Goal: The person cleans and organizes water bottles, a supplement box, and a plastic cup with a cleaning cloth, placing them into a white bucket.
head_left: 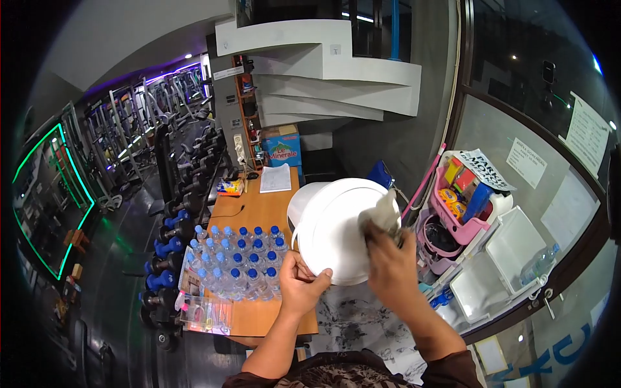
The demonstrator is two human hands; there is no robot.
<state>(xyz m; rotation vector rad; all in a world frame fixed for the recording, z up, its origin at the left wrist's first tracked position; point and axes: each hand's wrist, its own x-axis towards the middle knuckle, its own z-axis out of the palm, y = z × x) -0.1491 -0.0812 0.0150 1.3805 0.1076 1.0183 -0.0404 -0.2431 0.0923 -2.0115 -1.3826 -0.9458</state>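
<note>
A round white lid [336, 226] is tilted up in front of me, with a white bucket [302, 202] partly visible behind its left side. My left hand [305, 282] grips the lid's lower left edge, thumb on the face and fingers behind. Against the right part of the lid, my right hand [388, 253] presses a greyish cloth [381, 216], both somewhat blurred. To the left of the lid, many plastic bottles [237, 262] with blue caps stand in rows on a wooden table [259, 317].
An open notebook [275, 179] and a Le Minerale box [282, 145] are at the table's far end. A pink basket [460, 216] of packets and white bins [475, 294] stand at right. Dumbbells [169, 247] line the left side.
</note>
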